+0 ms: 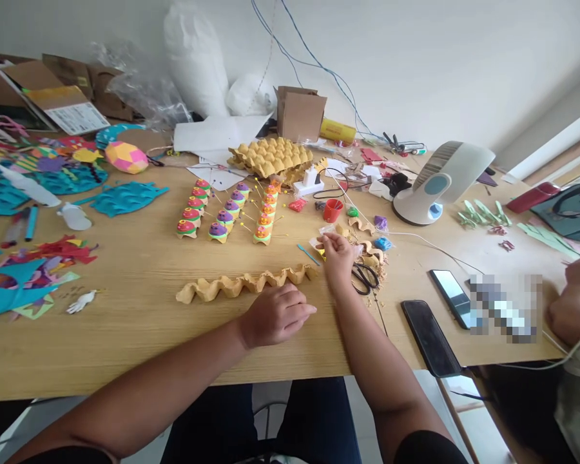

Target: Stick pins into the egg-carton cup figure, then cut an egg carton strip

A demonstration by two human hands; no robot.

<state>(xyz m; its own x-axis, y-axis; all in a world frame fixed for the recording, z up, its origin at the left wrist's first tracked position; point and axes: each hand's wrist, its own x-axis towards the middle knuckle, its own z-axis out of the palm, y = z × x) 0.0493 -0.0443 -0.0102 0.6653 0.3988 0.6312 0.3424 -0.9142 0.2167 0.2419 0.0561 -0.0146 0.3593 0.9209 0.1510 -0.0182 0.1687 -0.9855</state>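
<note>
My left hand (pixel 278 316) rests just in front of a bare strip of egg carton (pixel 241 283), holding nothing, its fingers loosely stretched to the right. To the right of the strip's end, my right hand (pixel 338 254) has its fingertips pinched together. A small clear bag with something yellow in it (pixel 321 251) shows right beside those fingertips; what is in the pinch is hidden. A thin blue stick (pixel 308 254) lies to the left of this hand. Beyond the strip stand three decorated carton strips, red-green (pixel 193 209), purple-green (pixel 229 212) and orange-green (pixel 267 216), with ball-tipped feelers.
Black scissors (pixel 366 278), carton scraps and a blue clay packet (pixel 382 243) lie right of my right hand. Further off are a red cup (pixel 333 210), a fan (pixel 439 183) and stacked egg trays (pixel 270 158). Phones (pixel 430 338) and another person's hand (pixel 573 299) are at right.
</note>
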